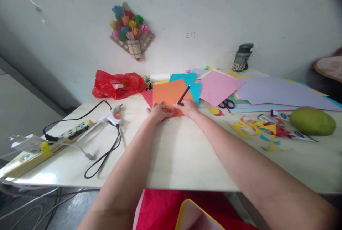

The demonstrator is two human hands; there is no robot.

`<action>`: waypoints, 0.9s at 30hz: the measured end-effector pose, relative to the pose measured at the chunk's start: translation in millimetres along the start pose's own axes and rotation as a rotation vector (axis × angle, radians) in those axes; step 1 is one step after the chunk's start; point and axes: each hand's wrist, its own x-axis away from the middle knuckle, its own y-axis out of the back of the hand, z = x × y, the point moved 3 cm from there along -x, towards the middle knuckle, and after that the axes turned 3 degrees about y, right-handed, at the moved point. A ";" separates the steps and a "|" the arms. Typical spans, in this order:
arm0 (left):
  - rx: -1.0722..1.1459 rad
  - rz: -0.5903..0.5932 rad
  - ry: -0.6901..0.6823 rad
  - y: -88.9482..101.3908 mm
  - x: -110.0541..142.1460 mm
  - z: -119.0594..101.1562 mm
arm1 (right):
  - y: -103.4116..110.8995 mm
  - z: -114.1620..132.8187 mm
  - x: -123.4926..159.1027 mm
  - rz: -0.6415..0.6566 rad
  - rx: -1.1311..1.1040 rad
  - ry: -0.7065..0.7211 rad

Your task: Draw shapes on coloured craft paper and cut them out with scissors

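Observation:
My right hand (188,108) is closed around a dark pencil (184,94), its tip down on an orange sheet of paper (168,93). Against the tip lies a small red paper circle (175,113), near the sheet's lower edge. My left hand (159,111) rests on the lower left of the orange sheet, fingers spread and touching the circle's left side. Beneath the orange sheet, blue paper (197,89) and red paper (148,97) stick out. To the right of my right hand lie a yellow paper circle (213,111) and black-handled scissors (227,104).
A glue gun (112,118) with its looped cord and a power strip (72,132) lie left. Behind them is a red plastic bag (117,84). On the right are pink (220,87) and lilac sheets (280,91), yellow scraps (248,129), tubes and a green mango-like fruit (312,121). A bottle (242,57) stands behind.

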 end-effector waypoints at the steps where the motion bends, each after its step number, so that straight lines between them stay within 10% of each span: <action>1: 0.002 0.002 -0.001 0.2 0.2 -0.2 | 0.2 0.1 0.1 -0.001 0.001 -0.001; 27: -0.023 -0.003 -0.006 -0.7 -1.8 -0.2 | 2.4 -2.1 0.7 -0.013 -0.090 -0.037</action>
